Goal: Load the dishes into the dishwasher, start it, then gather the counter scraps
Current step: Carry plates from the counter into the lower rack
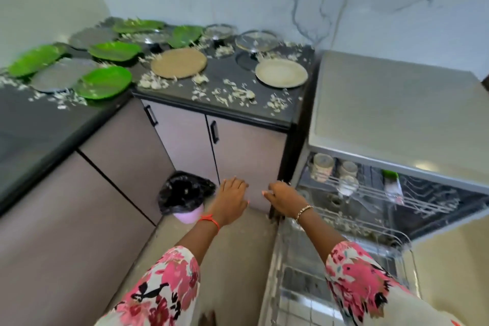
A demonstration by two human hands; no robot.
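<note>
While dishwasher (pixel 397 114) is open with just cups (pixel 321 167) racked, plates (pixel 105 82) and scraps (pixel 238 94) sit on the counter (pixel 230 69) — left hand (pixel 232 198), right hand (pixel 285 200) both loose, empty.

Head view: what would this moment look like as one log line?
left hand: open, empty | right hand: open, empty | dishwasher: open, cups in rack | plates: on counter amid scraps
</note>
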